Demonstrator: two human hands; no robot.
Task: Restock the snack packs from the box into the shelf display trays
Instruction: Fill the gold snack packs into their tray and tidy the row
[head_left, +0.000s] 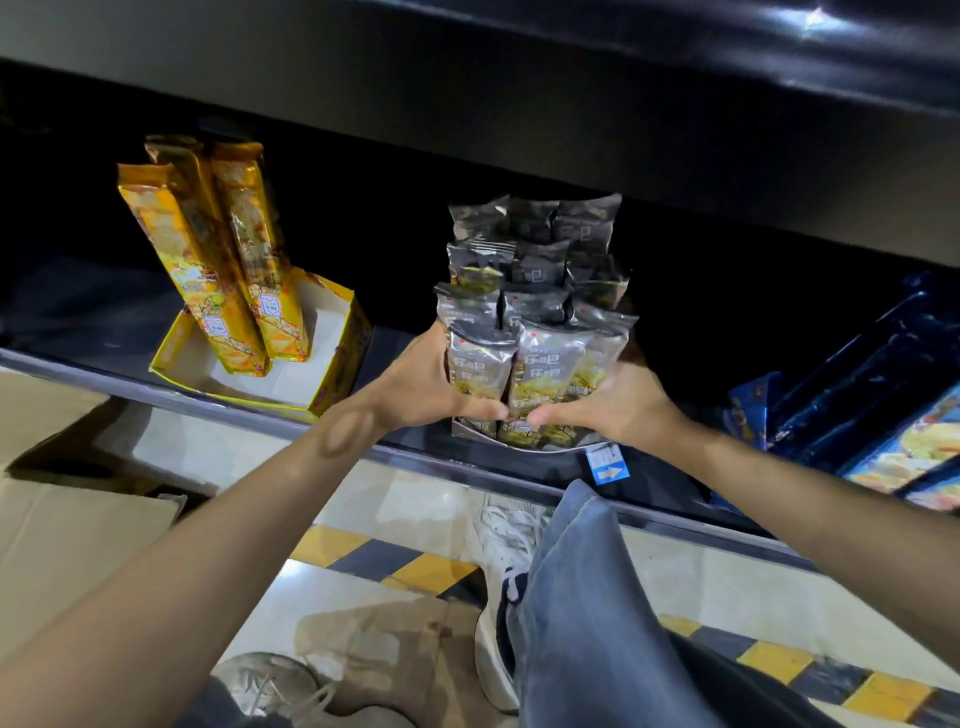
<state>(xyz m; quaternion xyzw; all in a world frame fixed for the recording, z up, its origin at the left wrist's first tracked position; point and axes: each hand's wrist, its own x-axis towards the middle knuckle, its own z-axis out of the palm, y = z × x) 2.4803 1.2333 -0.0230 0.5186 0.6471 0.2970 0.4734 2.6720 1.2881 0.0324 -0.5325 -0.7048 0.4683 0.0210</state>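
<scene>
Head view: both arms reach forward to the lower shelf (78, 375).

1. The left hand (431, 384) and the right hand (618, 405) clasp the front row of silver packs (545, 358) from either side.
2. Both thumbs lie across the front of the packs, tips almost meeting at the centre. The remaining fingers curl round the outer sides of the bundle; how they lie behind it cannot be told.
3. The silver packs stand upright in tight rows in a grey tray (470, 432) at the front edge of the shelf, with further rows rising behind them into the dark recess.
4. To the left, well apart, a yellow tray (337, 358) holds three tall yellow packs (244, 270), which lean towards the back.
5. To the right, blue packs (883, 410) lie tilted on the same shelf.
6. A blue price tag (607, 464) is fixed to the shelf rail just below the right hand.
7. A cardboard box (67, 530) sits on the floor (405, 509) at lower left, flaps open; its contents are not visible.
</scene>
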